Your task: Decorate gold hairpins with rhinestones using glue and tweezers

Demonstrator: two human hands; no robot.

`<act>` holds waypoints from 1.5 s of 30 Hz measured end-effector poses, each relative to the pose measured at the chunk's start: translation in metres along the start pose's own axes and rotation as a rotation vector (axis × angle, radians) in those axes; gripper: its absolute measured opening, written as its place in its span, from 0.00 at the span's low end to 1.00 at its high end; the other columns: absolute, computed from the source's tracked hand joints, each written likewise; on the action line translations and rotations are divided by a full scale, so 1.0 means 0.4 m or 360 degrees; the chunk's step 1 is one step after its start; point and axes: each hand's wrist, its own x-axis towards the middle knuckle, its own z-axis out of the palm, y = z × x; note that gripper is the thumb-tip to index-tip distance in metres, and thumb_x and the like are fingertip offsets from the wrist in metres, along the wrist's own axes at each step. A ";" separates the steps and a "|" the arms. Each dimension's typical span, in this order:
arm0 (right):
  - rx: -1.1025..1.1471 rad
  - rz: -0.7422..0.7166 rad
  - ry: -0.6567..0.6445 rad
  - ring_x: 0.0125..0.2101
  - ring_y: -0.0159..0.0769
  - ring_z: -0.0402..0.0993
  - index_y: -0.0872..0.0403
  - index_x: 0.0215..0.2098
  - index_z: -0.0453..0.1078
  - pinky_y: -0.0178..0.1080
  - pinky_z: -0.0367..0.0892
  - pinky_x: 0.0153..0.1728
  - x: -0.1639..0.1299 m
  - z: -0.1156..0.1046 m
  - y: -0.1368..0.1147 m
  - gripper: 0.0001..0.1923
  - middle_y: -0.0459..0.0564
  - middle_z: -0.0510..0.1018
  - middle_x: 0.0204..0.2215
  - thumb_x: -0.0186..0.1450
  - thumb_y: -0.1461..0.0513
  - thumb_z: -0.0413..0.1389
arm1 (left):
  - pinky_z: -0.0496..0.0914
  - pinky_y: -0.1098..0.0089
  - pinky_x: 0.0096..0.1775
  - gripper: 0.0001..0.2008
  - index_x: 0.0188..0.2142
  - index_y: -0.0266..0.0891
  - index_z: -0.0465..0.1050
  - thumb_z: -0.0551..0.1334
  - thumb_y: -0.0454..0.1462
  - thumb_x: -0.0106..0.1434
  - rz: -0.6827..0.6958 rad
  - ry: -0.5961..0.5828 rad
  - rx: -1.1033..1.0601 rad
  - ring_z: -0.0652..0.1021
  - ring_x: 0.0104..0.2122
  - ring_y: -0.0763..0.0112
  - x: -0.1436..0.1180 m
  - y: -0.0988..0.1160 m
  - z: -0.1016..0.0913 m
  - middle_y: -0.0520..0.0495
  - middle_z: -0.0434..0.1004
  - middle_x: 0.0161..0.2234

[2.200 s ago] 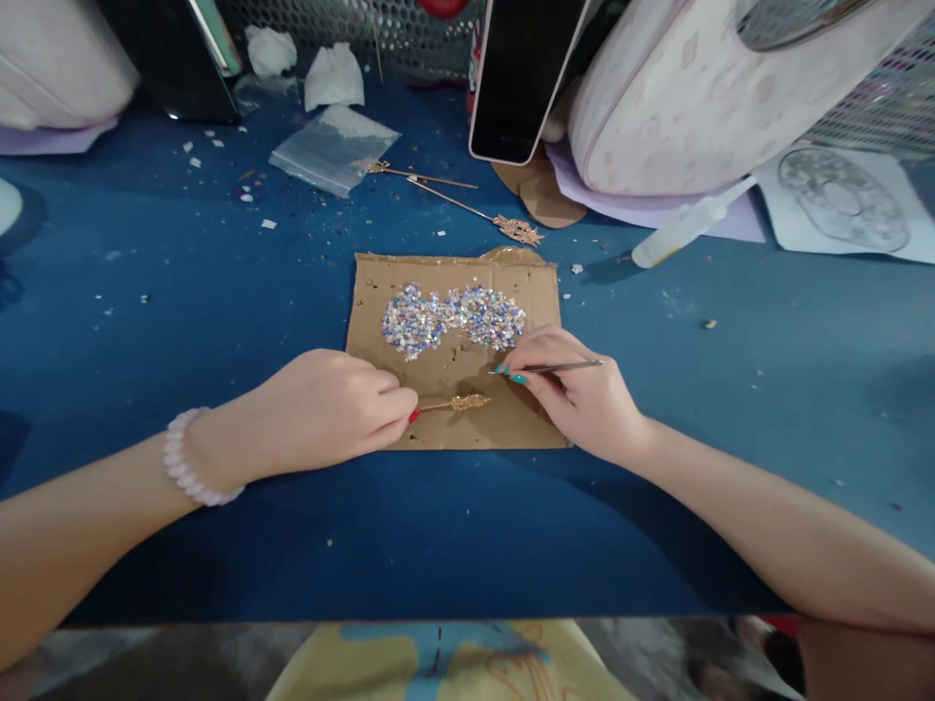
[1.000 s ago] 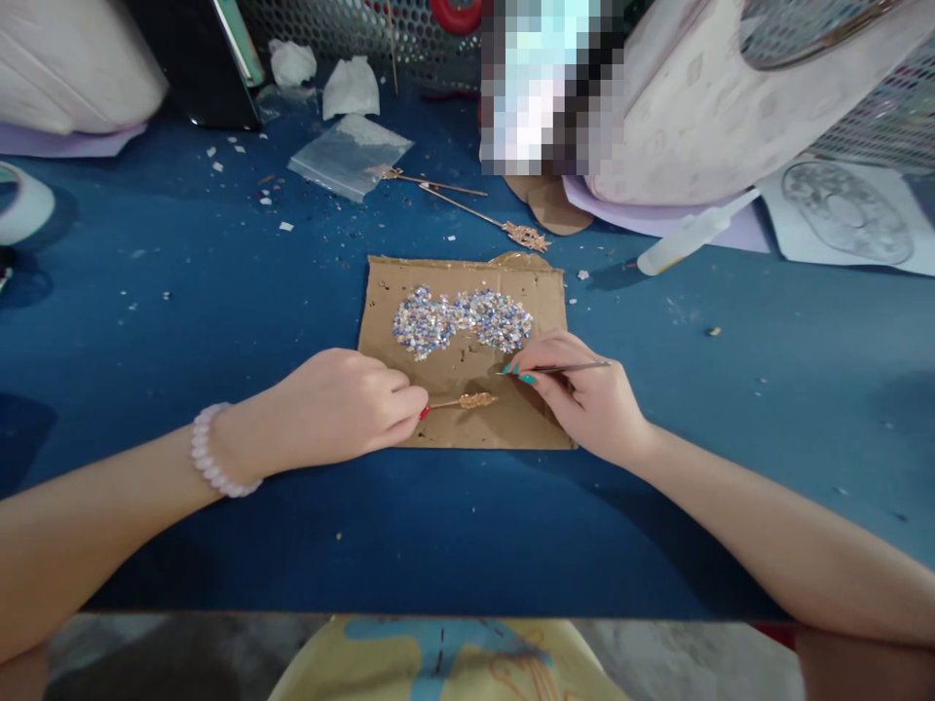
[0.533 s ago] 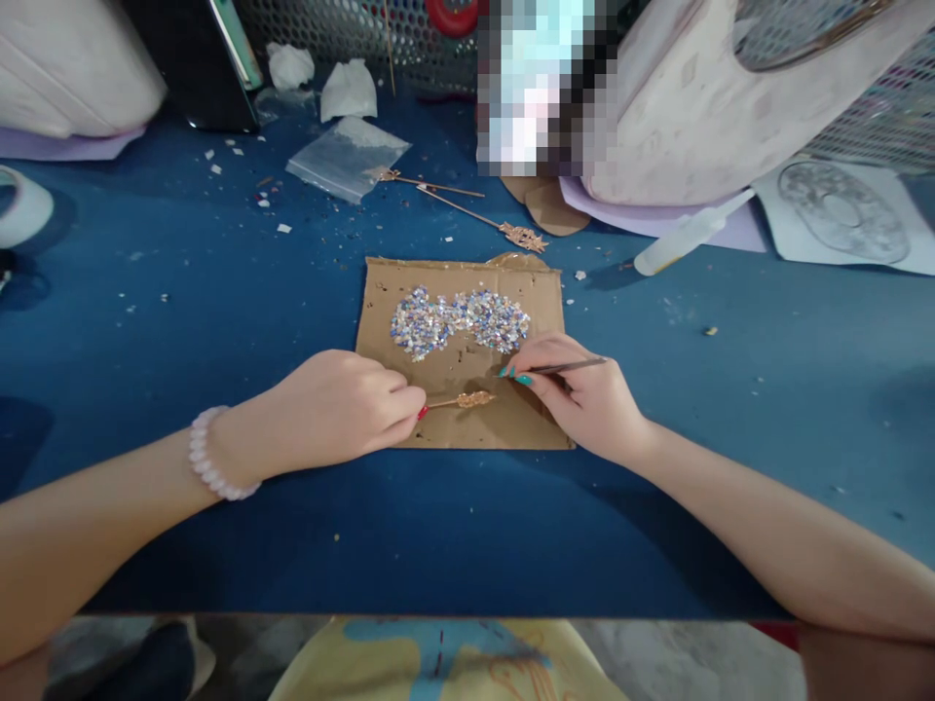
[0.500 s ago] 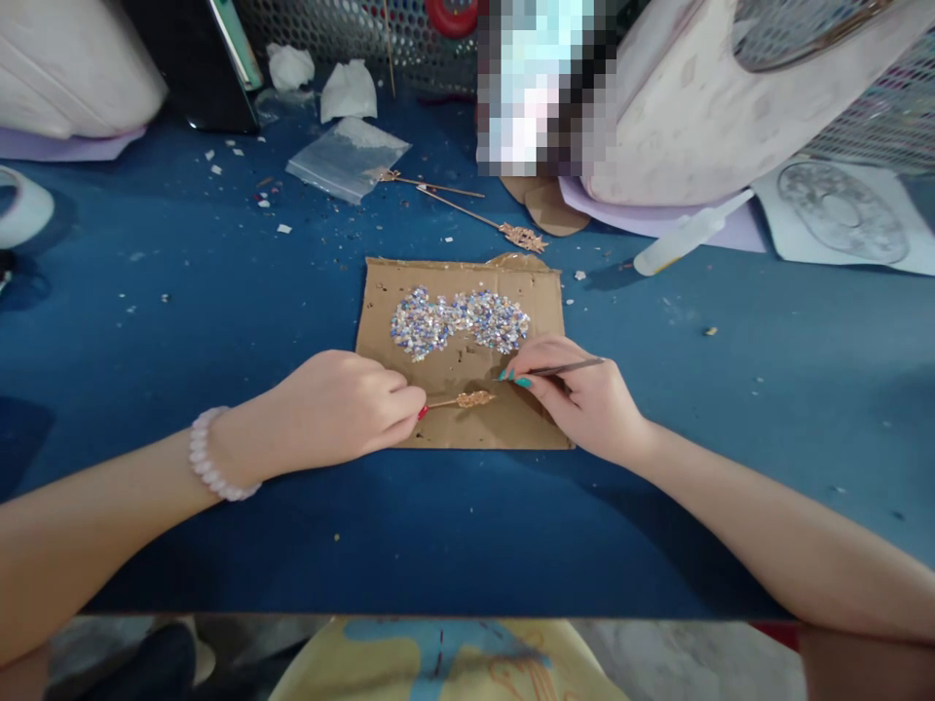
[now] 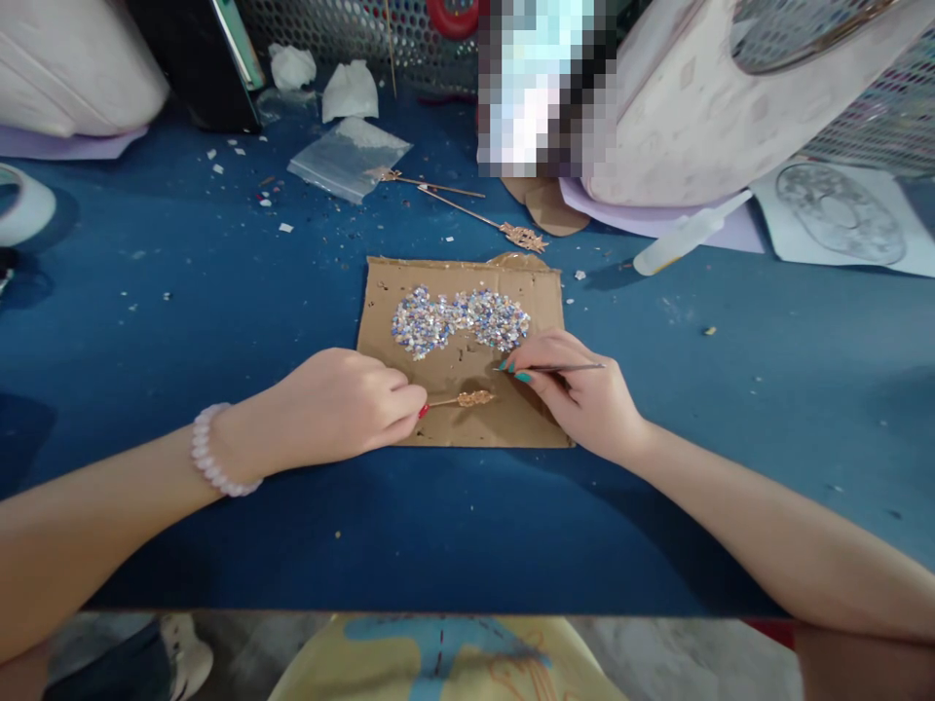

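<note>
Swung away from the gold pin (image 5: 475,398) since half a second ago, the thin tool (image 5: 562,368) is sitting pinched in my right hand (image 5: 580,389), risking brushing the gems (image 5: 499,319) astray, while my left hand (image 5: 357,401) is pinching that pin over cardboard (image 5: 504,431).

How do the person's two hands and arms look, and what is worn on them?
Both forearms show no sleeves. The left hand has a red nail; a pale pinkish beaded bracelet circles its wrist. The right hand has teal nails and no bracelet.
</note>
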 end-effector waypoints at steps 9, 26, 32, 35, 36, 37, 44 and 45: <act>0.0097 0.0032 -0.0068 0.37 0.36 0.78 0.54 0.38 0.72 0.42 0.77 0.39 -0.002 -0.003 0.001 0.08 0.51 0.80 0.32 0.70 0.69 0.52 | 0.56 0.63 0.25 0.17 0.27 0.43 0.62 0.49 0.36 0.74 0.0025 -0.0022 0.0013 0.71 0.20 0.68 0.001 -0.001 -0.001 0.54 0.68 0.21; 0.0192 0.0069 -0.0093 0.38 0.38 0.78 0.52 0.39 0.71 0.42 0.75 0.40 -0.001 -0.004 0.008 0.07 0.51 0.80 0.34 0.70 0.67 0.52 | 0.52 0.65 0.24 0.18 0.25 0.41 0.62 0.51 0.35 0.73 -0.0011 -0.0066 -0.0055 0.67 0.20 0.70 0.007 0.002 -0.014 0.53 0.67 0.20; 0.0220 0.0123 -0.0093 0.39 0.38 0.78 0.51 0.39 0.71 0.43 0.74 0.41 -0.002 -0.008 0.005 0.07 0.50 0.80 0.34 0.70 0.66 0.52 | 0.52 0.64 0.24 0.18 0.25 0.41 0.63 0.51 0.35 0.74 -0.0005 -0.0053 -0.0077 0.67 0.20 0.71 0.004 -0.001 -0.011 0.53 0.67 0.20; 0.0220 0.0178 -0.0066 0.39 0.39 0.78 0.50 0.39 0.72 0.44 0.75 0.42 -0.001 -0.009 0.004 0.06 0.50 0.80 0.34 0.70 0.64 0.53 | 0.54 0.64 0.24 0.18 0.25 0.41 0.63 0.51 0.36 0.74 0.0022 -0.0034 -0.0063 0.68 0.20 0.70 0.003 -0.003 -0.011 0.53 0.67 0.20; 0.0219 0.0193 -0.0061 0.39 0.39 0.78 0.50 0.39 0.72 0.44 0.75 0.42 -0.001 -0.010 0.003 0.06 0.50 0.80 0.34 0.70 0.64 0.53 | 0.55 0.64 0.24 0.18 0.25 0.41 0.63 0.51 0.36 0.74 0.0031 -0.0025 -0.0058 0.68 0.20 0.70 0.003 -0.004 -0.011 0.53 0.66 0.19; 0.0218 0.0203 -0.0060 0.39 0.39 0.78 0.50 0.39 0.72 0.43 0.75 0.42 0.000 -0.010 0.003 0.06 0.50 0.80 0.34 0.70 0.64 0.53 | 0.55 0.63 0.24 0.19 0.24 0.42 0.63 0.50 0.36 0.74 0.0035 -0.0020 -0.0049 0.68 0.20 0.69 0.003 -0.004 -0.012 0.54 0.66 0.19; 0.0210 0.0144 -0.0100 0.41 0.38 0.77 0.51 0.41 0.72 0.43 0.75 0.42 0.000 -0.013 0.005 0.07 0.51 0.80 0.35 0.70 0.66 0.53 | 0.58 0.62 0.24 0.18 0.24 0.43 0.61 0.51 0.35 0.73 0.0062 -0.0040 0.0062 0.69 0.19 0.68 0.005 0.004 -0.019 0.53 0.64 0.20; 0.0205 0.0147 -0.0098 0.41 0.38 0.77 0.51 0.41 0.72 0.43 0.75 0.42 0.000 -0.013 0.005 0.07 0.51 0.80 0.35 0.70 0.66 0.53 | 0.58 0.62 0.24 0.18 0.24 0.43 0.61 0.52 0.35 0.73 0.0067 -0.0039 0.0080 0.69 0.19 0.67 0.005 0.006 -0.021 0.53 0.64 0.20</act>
